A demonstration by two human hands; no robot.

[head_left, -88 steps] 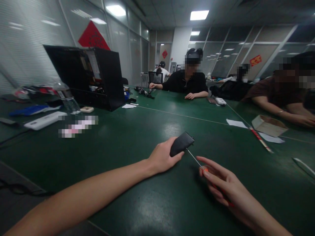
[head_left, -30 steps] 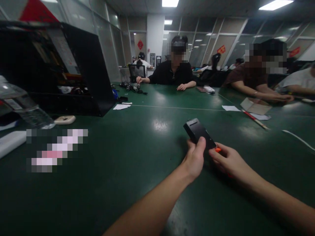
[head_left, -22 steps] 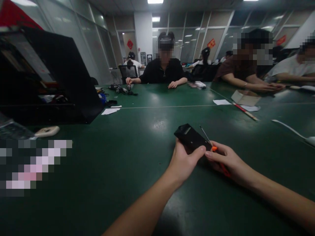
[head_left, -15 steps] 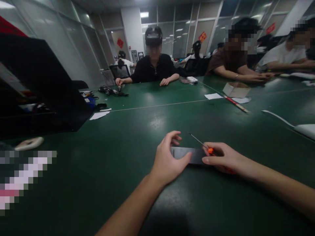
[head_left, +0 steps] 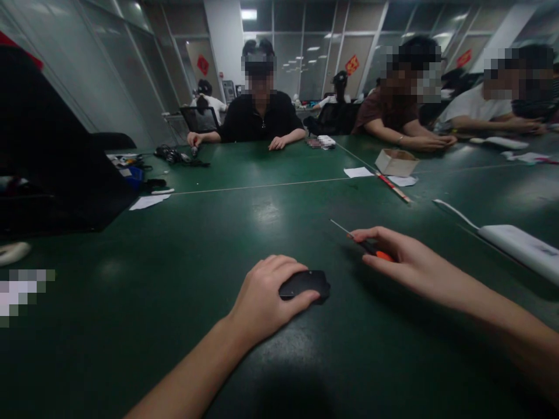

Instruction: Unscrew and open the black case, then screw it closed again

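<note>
- While it lies flat on the dark green surface (head_left: 183, 279), the small black plastic device (head_left: 305, 285) is pressed down by the left hand (head_left: 266, 299), whose grip is closed over its near end.
- A thin orange-handled metal screwdriver (head_left: 369, 249) is pinched in the right hand (head_left: 404, 265), just beside the device and clear of it.

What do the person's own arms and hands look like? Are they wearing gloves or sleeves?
No gloves and no sleeves show. The left hand and right hand are both bare, and so are both forearms up to the picture's edge. No watch, ring, bracelet or marking shows on either. Each arm is slim and tapers to the wrist, and the fingers are long and thin.
</note>
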